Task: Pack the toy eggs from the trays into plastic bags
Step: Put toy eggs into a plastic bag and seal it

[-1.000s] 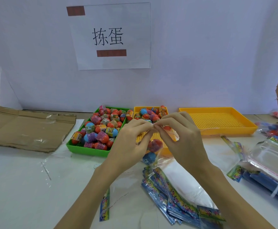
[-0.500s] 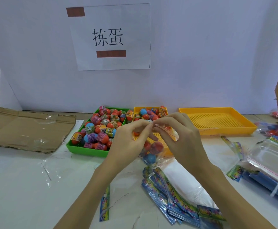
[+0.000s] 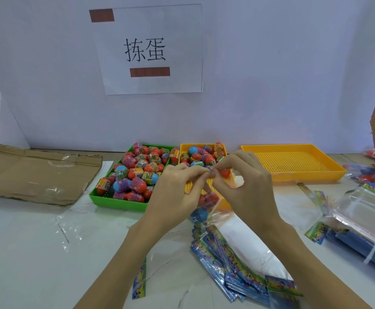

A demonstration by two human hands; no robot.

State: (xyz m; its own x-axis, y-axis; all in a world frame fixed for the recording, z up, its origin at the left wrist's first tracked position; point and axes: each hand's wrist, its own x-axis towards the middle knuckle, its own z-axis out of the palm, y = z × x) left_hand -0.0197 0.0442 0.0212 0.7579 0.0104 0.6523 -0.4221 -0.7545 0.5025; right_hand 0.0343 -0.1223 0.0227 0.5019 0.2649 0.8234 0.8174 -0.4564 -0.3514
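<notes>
The white counter [image 3: 26, 253] carries everything. On the wall at 12 o'clock hangs a paper sign [image 3: 150, 50]. A flat piece of cardboard [image 3: 35, 175] lies at 9 o'clock. At 2 o'clock stands a wide yellow tray [image 3: 293, 161] with a perforated floor. A green tray [image 3: 119, 200] at 11 o'clock is full of toy eggs [image 3: 137, 172], and just beside it, on its right, a smaller yellow tray [image 3: 204, 148] holds more eggs at its far end. A stack of printed bag cards [image 3: 233, 264] lies at 5 o'clock, and a pile of clear bags [image 3: 364, 215] at 3 o'clock. In the middle the left hand [image 3: 177, 192] and the right hand [image 3: 244, 188] meet, fingertips touching, and both pinch the top edge of a plastic bag [image 3: 213, 210]. The bag hangs under the hands, in front of the smaller yellow tray, with red eggs and one blue egg [image 3: 198, 215] inside.
</notes>
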